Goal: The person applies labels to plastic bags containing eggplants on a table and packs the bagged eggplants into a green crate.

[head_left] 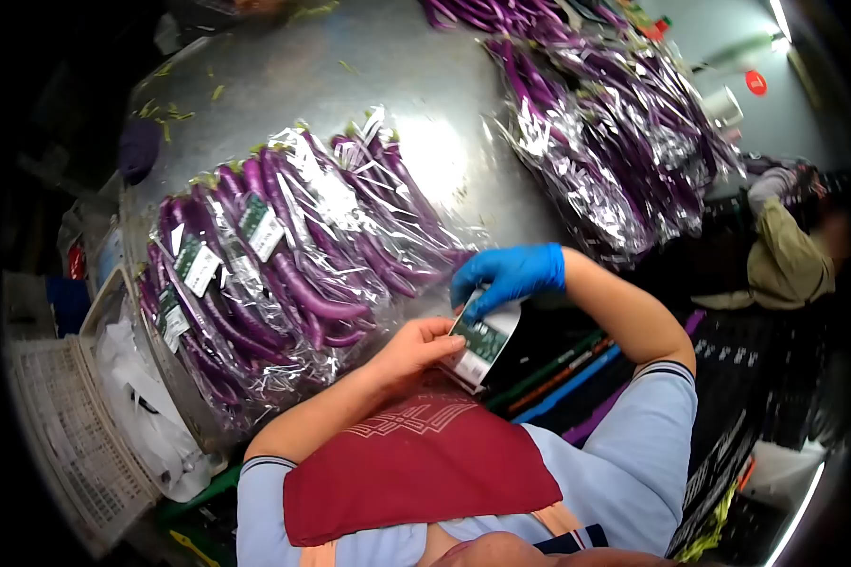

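Note:
My left hand (424, 348), bare, pinches a small stack of green and white labels (482, 348) in front of the red apron. On my right hand (511, 281) is a blue glove; its fingers are curled and pressed on the upper edge of the same labels. Just ahead and to the left, a row of purple eggplants in clear bags (284, 255) lies on the metal table (255, 80). Several bags at the left end of the row bear green and white labels like those in my hands.
More bagged eggplants (615, 142) are piled at the far right of the table. White plastic baskets (76, 425) stand at the left. Dark crates (738, 369) are at the right. Another person (790, 255) is at the far right. Green scraps dot the table.

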### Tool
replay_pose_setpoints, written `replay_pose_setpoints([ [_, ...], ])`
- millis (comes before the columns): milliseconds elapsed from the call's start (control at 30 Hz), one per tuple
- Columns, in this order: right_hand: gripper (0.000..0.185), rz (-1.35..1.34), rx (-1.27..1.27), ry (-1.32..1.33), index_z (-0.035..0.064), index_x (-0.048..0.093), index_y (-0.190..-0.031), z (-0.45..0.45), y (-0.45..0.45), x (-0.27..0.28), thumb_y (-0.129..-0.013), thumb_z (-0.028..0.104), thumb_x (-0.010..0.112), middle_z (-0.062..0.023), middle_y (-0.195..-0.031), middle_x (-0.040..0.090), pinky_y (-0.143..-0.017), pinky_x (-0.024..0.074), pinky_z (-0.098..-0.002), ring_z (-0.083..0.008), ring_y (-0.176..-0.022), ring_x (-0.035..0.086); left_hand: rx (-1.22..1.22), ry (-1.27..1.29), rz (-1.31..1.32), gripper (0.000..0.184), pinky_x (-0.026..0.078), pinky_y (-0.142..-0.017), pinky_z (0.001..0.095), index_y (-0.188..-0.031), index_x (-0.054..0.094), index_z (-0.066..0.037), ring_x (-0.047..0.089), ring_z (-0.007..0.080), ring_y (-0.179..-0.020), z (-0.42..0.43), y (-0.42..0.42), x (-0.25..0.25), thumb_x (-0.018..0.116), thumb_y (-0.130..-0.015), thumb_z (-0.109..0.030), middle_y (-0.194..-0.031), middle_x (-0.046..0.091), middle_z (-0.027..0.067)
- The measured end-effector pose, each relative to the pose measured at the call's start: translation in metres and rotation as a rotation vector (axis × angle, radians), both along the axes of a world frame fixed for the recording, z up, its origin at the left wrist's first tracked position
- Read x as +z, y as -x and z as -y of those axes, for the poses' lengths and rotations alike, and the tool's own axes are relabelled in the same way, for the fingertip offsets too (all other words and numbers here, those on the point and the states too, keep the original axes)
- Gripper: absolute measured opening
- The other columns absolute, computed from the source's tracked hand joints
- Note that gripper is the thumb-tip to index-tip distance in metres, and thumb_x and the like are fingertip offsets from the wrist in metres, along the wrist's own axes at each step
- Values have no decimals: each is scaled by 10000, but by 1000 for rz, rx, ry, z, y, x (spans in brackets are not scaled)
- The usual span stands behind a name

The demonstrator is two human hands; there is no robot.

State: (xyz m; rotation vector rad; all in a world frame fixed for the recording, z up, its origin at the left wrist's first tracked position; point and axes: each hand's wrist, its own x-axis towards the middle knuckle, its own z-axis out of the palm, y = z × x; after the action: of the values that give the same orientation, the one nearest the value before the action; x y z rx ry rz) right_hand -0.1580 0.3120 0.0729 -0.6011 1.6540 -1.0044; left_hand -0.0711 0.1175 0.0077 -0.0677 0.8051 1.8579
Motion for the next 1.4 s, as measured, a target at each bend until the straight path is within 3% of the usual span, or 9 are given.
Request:
replay_pose_setpoints([
  [167, 270, 116, -138, -123, -19, 562, -935, -43, -6, -7, -760, 180, 617, -60, -875, 582, -768, 414, -249, -116, -847, 524, -230, 40, -118, 250, 450, -673, 216, -1020, 538, 28, 574, 107, -762, -4, -17, -25, 554, -806, -99, -879, 606, 66],
  [300, 310, -717, -113, -213, 12, 552, -944, -44, -38, -35, -747, 246, 599, -157, -940, 563, -770, 418, -314, -258, -875, 541, -158, 61, -3, 235, 466, -668, 223, -1029, 534, 31, 576, 103, -749, -9, -23, -14, 530, -817, -70, -876, 607, 64],
  [400, 293, -345, -205, -251, 46, 582, -876, -21, -52, -8, -748, 309, 570, -153, -813, 579, -666, 436, -354, -300, -733, 564, -92, 141, 39, 211, 459, -629, 216, -1004, 550, 28, 565, 88, -699, -9, -21, -9, 528, -818, -69, -843, 605, 51],
  [800, 238, -549, -257, -301, 38, 596, -832, -15, -57, -33, -714, 234, 530, -190, -807, 577, -647, 445, -381, -344, -725, 552, -65, 250, -163, 192, 426, -567, 189, -972, 573, 40, 529, 61, -634, -9, -25, -24, 537, -812, -60, -785, 604, 37],
  [933, 211, -560, -638, -213, -35, 582, -858, -47, 8, -32, -755, 144, 539, -96, -669, 565, -612, 435, -260, -103, -620, 507, -102, 212, -67, 192, 468, -632, 215, -962, 578, 39, 570, 93, -691, -9, -26, -33, 552, -795, -52, -833, 617, 66],
  [1033, 230, -606, -662, -182, -39, 580, -840, -40, 70, -33, -769, 175, 538, -82, -656, 558, -588, 423, -258, -97, -615, 493, -188, 188, -15, 193, 466, -639, 242, -949, 574, 48, 577, 116, -703, -9, -28, -32, 545, -784, -47, -821, 614, 68],
  [1100, 249, -894, -652, -228, -4, 591, -746, -20, 112, -27, -726, 236, 528, -164, -701, 593, -617, 446, -339, -283, -649, 577, -215, 213, -87, 135, 427, -539, 204, -872, 596, -5, 506, 65, -585, -9, -26, -29, 569, -793, -112, -688, 567, 0],
  [1267, 93, -1968, -630, 78, 70, 516, -657, 31, 161, -18, -710, 142, 541, -87, -620, 518, -520, 409, -342, -257, -584, 518, -238, 232, -97, 189, 469, -621, 251, -959, 576, 20, 577, 114, -705, -8, -23, -41, 533, -803, -77, -832, 612, 58],
  [1400, 32, -1969, -185, -131, 107, 478, -674, 43, 128, -99, -658, 111, 505, -34, -646, 480, -561, 395, -311, -183, -623, 491, -237, 216, -105, 164, 419, -552, 203, -928, 593, -17, 515, 63, -608, -8, -23, -51, 553, -801, -112, -740, 586, 9],
])
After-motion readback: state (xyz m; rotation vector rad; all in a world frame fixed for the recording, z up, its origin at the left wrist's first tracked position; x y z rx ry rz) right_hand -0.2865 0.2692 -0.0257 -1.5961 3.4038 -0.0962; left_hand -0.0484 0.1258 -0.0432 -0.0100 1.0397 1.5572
